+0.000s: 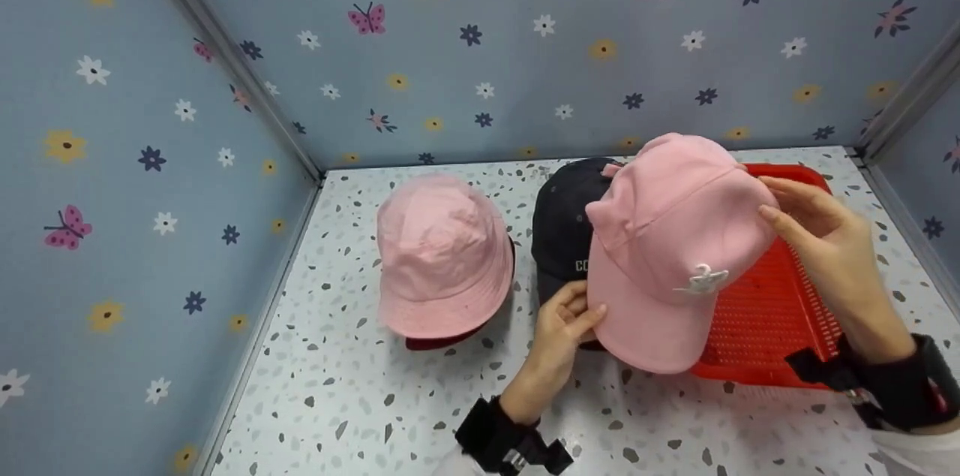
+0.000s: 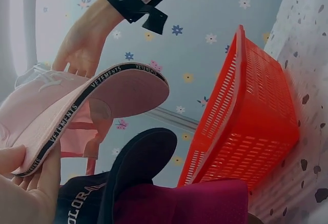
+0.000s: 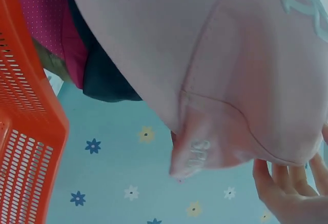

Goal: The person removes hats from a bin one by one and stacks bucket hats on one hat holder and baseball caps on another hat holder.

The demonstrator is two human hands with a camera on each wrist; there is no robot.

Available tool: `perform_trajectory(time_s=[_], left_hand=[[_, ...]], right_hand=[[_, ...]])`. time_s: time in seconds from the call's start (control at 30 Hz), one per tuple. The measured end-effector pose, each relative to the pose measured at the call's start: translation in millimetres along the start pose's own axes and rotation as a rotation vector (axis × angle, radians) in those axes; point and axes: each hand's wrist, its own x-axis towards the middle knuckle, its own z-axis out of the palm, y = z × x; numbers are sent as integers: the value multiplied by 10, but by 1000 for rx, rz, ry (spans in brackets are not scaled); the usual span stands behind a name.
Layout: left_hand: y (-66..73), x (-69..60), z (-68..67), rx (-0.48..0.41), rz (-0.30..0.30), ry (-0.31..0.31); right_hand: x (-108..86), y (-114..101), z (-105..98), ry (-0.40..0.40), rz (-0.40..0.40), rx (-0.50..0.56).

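A pink baseball cap [image 1: 675,228] with white embroidery on its front is held up, brim toward the person. My left hand [image 1: 559,329] pinches the left edge of its brim, thumb on top. On the far side, my right hand [image 1: 832,251] grips the crown's edge between thumb and fingers. Lettering trims the brim [image 2: 130,90] in the left wrist view. Behind and partly hidden by the pink cap is a dark cap [image 1: 566,213] with pale letters. Magenta fabric [image 2: 189,203] shows beneath the dark cap.
A red perforated basket [image 1: 765,311] stands at the right, partly behind the pink cap. To the left, a pink bucket hat [image 1: 442,258] lies over a dark red piece [image 1: 446,339] on the speckled table [image 1: 337,386]. Patterned panels [image 1: 480,48] enclose the back and sides.
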Motion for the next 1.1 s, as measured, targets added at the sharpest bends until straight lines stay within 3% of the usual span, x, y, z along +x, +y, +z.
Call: perform_trajectory(time_s=[0.2, 0.33, 0.43, 0.7, 0.83, 1.0, 1.1], left_hand=[[51, 22, -35, -109, -19, -12], [81, 37, -61, -153, -20, -14], [108, 54, -75, -189, -21, -9], [188, 104, -96, -308, -12, 2], [213, 123, -107, -340, -11, 0], [229, 144, -131, -373, -17, 7], [240, 159, -145, -389, -21, 15]], right_hand=[[-133, 15, 156, 114, -84, 230], [-232, 59, 260, 168, -93, 290], [-299, 99, 323, 182, -67, 248], [-429, 145, 449, 189, 119, 284], [-482, 166, 502, 167, 192, 352], [-542, 191, 547, 71, 297, 556], [-563, 215, 570, -17, 372, 734]])
